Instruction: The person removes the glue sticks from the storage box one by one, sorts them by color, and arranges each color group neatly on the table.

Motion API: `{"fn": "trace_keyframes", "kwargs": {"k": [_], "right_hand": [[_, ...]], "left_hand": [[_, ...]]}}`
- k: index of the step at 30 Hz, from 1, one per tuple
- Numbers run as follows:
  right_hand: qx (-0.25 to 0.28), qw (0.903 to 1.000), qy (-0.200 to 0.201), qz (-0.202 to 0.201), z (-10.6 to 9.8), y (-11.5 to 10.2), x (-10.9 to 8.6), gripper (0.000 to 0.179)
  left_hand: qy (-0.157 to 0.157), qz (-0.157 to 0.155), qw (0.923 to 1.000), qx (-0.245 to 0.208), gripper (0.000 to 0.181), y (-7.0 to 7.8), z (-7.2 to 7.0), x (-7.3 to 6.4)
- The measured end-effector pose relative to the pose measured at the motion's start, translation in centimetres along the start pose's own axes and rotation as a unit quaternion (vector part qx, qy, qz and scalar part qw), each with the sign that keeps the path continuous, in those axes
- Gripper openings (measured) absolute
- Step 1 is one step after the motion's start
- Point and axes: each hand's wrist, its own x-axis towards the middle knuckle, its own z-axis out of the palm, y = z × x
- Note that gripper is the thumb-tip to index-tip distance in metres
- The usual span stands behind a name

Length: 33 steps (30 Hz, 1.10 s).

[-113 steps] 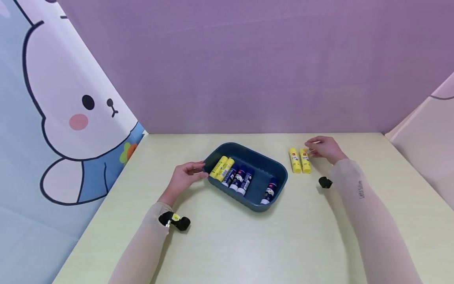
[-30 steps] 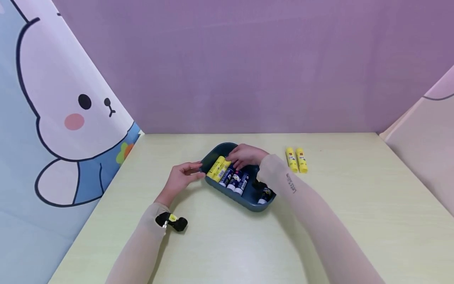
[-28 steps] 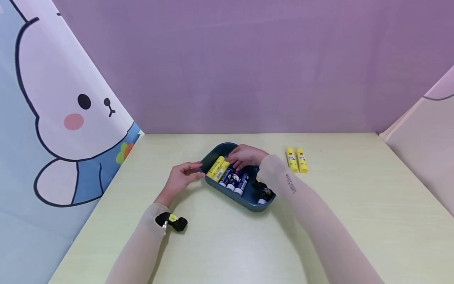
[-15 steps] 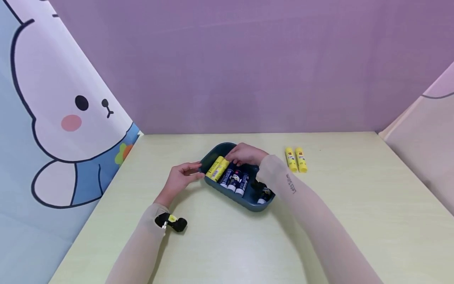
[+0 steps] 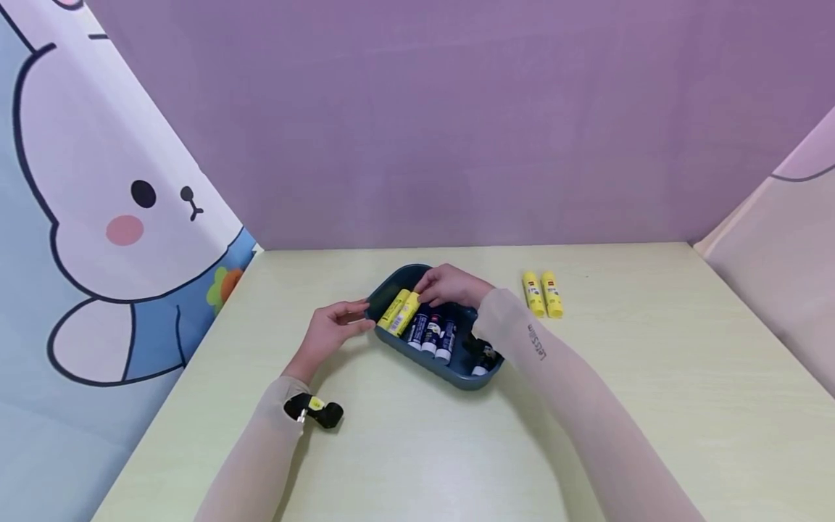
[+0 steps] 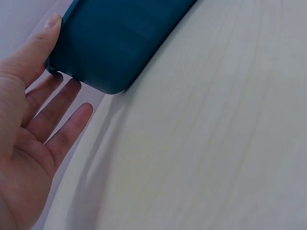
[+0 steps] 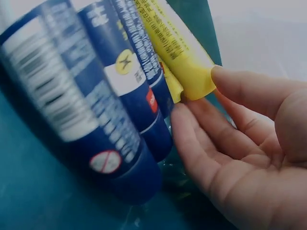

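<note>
A dark teal plastic basket (image 5: pixel 422 354) stands on the table with yellow and navy glue sticks in it. My left hand (image 5: pixel 326 335) holds its left corner; the left wrist view has the thumb (image 6: pixel 44 42) against the rim. My right hand (image 5: pixel 454 284) reaches inside and pinches the end of a yellow glue stick (image 7: pixel 180 52), tilted up in the right wrist view. Another yellow glue stick (image 5: pixel 393 309) lies left of it. To its right lie three navy glue sticks (image 5: pixel 433 335) with white ends. One more navy stick (image 5: pixel 483 362) is partly hidden by the right wrist.
Two yellow glue sticks (image 5: pixel 533 294) lie side by side on the pale table (image 5: pixel 417 449), right of the basket. A purple backdrop (image 5: pixel 457 130) rises behind the table's far edge. A cartoon-printed cloth (image 5: pixel 98 239) hangs at the left.
My right hand has gone from the two yellow glue sticks on the table into the basket. There, the pinched yellow glue stick has lifted slightly. My left hand stays at the basket's corner.
</note>
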Motion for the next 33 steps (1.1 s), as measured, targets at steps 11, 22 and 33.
{"fn": "trace_keyframes", "kwargs": {"k": [11, 22, 33], "right_hand": [[0.023, 0.9985, -0.032, -0.038, 0.0, -0.3, 0.1, 0.035], [0.030, 0.9975, 0.001, -0.064, 1.1, -0.8, -0.2, 0.028], [0.081, 0.9876, 0.110, -0.078, 1.1, -1.1, -0.8, 0.031]], "left_hand": [[-0.008, -0.005, 0.9998, -0.015, 0.036, 3.4, 0.2, -1.2], [-0.012, -0.011, 0.9998, -0.007, 0.036, 3.6, 0.3, -1.3], [-0.007, -0.004, 0.9999, -0.012, 0.037, 0.4, 0.0, -0.2]]}}
